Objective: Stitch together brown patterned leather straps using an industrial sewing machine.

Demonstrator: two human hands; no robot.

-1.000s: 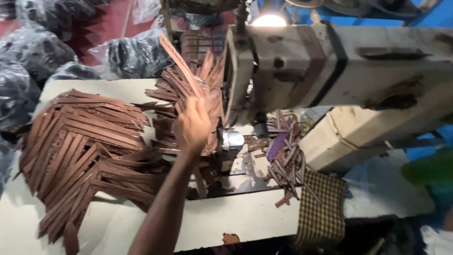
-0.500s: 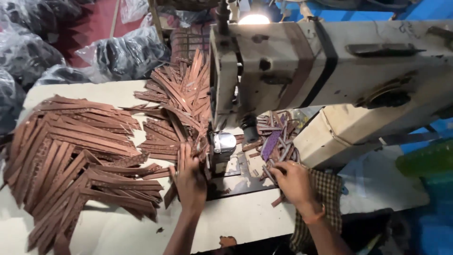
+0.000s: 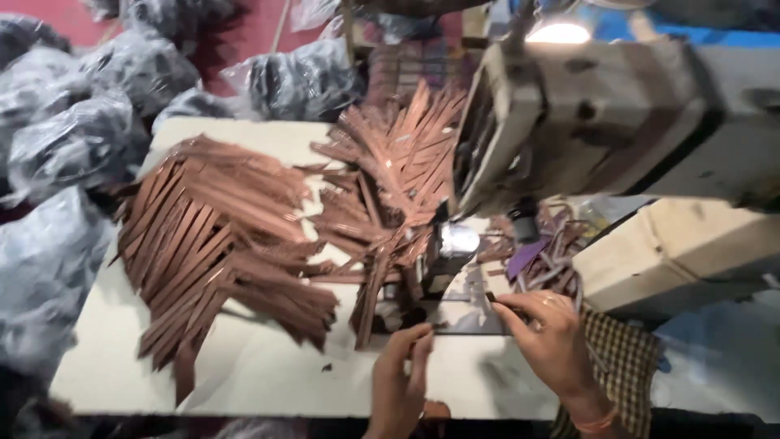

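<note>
Both hands work at the near edge of the pale surface (image 3: 268,374), just in front of the sewing machine (image 3: 601,122). The left hand (image 3: 400,382) has its fingers extended and close together, tips resting on a dark strip (image 3: 455,325) that lies flat under the machine head; whether it pinches the strip cannot be told through the blur. The right hand (image 3: 552,337) is curled, thumb and forefinger closed on the strip's right end. The strip is thin, narrow and dark, lying left to right. Left of it, brown leather strips (image 3: 211,244) fan out in a large heap, with another pile (image 3: 390,187) leaning against the machine. Purple offcuts (image 3: 536,256) lie just beyond the right hand. Plastic-wrapped bundles (image 3: 73,138) crowd the far left.
</note>
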